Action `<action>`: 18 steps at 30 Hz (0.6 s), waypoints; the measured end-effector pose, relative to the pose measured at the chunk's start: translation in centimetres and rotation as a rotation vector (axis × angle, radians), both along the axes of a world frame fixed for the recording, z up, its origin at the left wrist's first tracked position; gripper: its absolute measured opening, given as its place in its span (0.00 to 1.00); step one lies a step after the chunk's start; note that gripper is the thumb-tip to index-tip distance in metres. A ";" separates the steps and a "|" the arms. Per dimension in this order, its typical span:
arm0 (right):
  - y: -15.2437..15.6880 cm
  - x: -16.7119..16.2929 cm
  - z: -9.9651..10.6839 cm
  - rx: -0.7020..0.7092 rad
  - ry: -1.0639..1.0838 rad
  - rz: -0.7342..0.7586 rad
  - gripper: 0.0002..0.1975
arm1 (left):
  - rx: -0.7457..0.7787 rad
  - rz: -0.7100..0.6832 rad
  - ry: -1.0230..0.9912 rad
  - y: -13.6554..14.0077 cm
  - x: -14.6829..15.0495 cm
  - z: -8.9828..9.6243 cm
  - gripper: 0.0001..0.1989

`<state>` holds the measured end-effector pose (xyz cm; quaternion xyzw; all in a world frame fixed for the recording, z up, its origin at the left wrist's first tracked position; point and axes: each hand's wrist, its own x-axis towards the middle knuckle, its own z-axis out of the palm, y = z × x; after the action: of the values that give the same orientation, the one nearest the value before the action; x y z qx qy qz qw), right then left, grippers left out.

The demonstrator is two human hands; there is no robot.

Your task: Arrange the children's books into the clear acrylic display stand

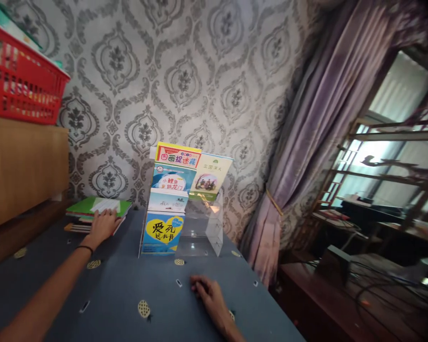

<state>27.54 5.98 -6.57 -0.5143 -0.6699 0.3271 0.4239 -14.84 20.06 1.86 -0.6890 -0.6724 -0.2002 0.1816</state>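
My left hand (105,224) reaches to a stack of books at the table's far left and lies on its near side, fingers stretched over the top. The uppermost book (82,206) has a green cover with a pale patch. My right hand (209,293) rests on the table with its fingers curled in, and nothing shows in it. Between the hands stands a clear tiered book rack (217,232). Its left column holds a yellow-edged book (178,157), a blue book (174,179), a pale book (167,201) and a blue-and-yellow book (162,233). A cream book (211,175) leans at the top right.
The table has a dark grey-blue cloth (114,294) with a pineapple print. A wooden cabinet (24,164) at the left carries a red plastic basket (24,80). A purple curtain (306,137) hangs at the right, beside wooden shelves (388,176) and loose cables (378,289).
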 end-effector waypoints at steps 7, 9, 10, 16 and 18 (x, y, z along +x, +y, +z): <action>-0.3 -0.3 0.5 -0.015 0.004 0.004 0.21 | -0.107 -0.002 0.148 0.1 -0.6 0.6 0.22; -0.5 -0.4 0.8 -0.011 -0.003 0.005 0.20 | -0.109 -0.018 0.164 0.0 -0.8 1.0 0.21; -0.5 -0.5 0.9 -0.007 -0.008 0.005 0.20 | -0.110 -0.027 0.176 -0.1 -0.9 1.3 0.21; -0.7 -0.7 1.0 0.015 -0.016 0.000 0.19 | -0.122 -0.119 0.282 -0.9 -1.2 2.3 0.18; -0.6 -0.6 1.0 0.012 -0.009 0.006 0.19 | -0.124 -0.149 0.312 -1.2 -1.3 2.4 0.18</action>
<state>26.91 5.35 -5.60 -0.5113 -0.6753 0.3220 0.4229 -16.16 18.83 4.22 -0.7694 -0.5943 -0.0619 0.2256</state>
